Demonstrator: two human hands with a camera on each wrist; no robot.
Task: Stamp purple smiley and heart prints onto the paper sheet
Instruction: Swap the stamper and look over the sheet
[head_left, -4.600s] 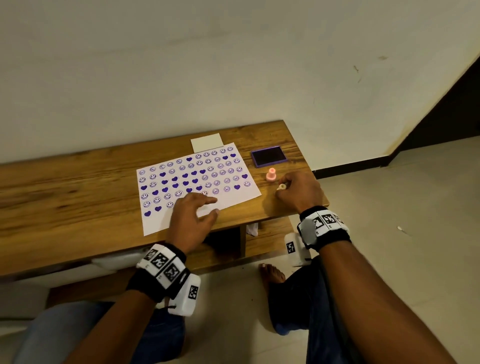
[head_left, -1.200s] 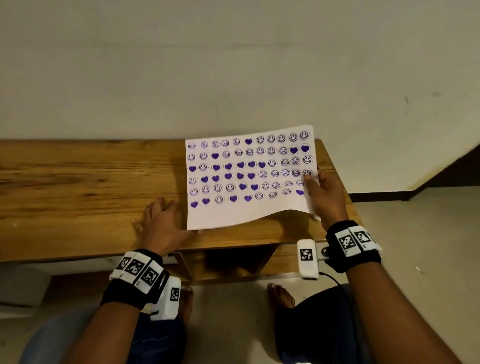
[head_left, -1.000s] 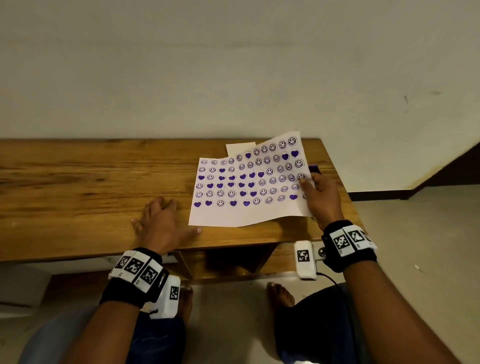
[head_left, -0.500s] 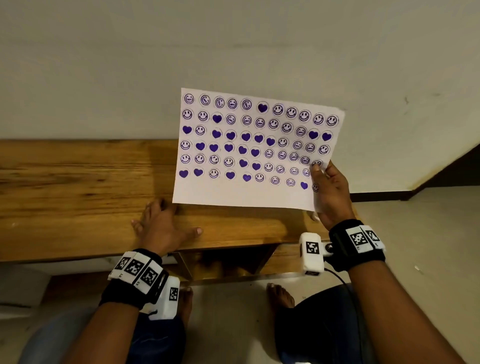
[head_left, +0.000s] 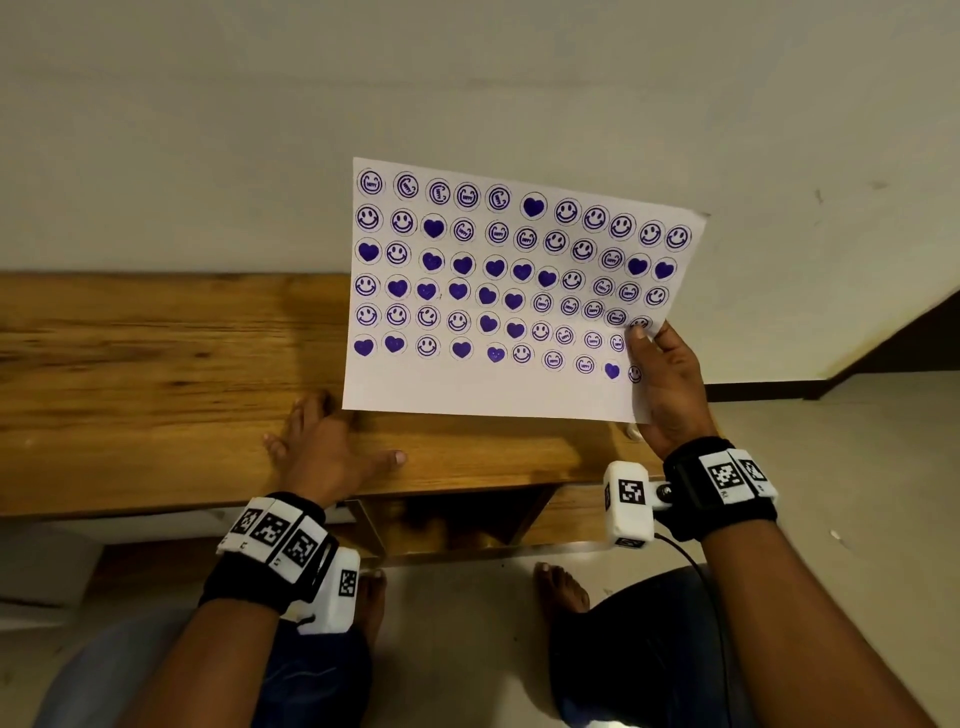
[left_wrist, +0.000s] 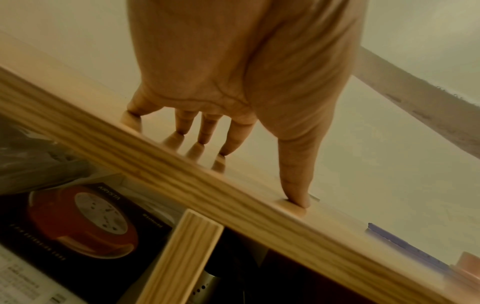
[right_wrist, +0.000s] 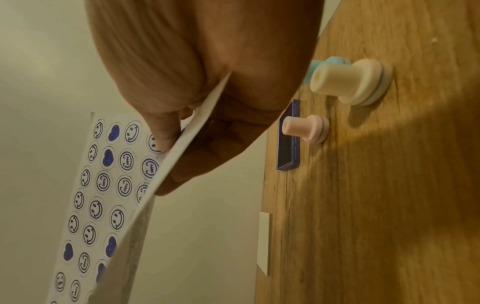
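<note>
Head view shows the stamping step looking finished and the result being shown: the right hand (head_left: 670, 387) lifts the paper sheet (head_left: 498, 387) upright above the wooden table (head_left: 156, 364), printed side toward the camera, at about one o'clock from the middle of the picture. Its thumb lies on the printed face at the sheet's lower right corner, and the right wrist view shows the other fingers (right_wrist: 207, 156) curled behind, so the sheet is pinched between them and touches nothing else. Six rows of purple prints cover most of the sheet: outlined smiley faces, some with a small word inside, mixed with solid hearts that cluster toward the middle. A blank white strip runs along the bottom edge, and the rows slope slightly downward to the right. The left hand (head_left: 332, 457) rests on the table at seven o'clock from the sheet, fingers spread and fairly straight, only their tips on the wood in the left wrist view, holding nothing. Beyond the right hand, at its two o'clock in the right wrist view, stand a cream stamp (right_wrist: 350, 82), a pink stamp (right_wrist: 306, 128) and a dark blue ink pad (right_wrist: 287, 142). If more prints are wanted, the likely next move is laying the sheet flat again, gently, since thin paper held by one corner may bend or crease.
</note>
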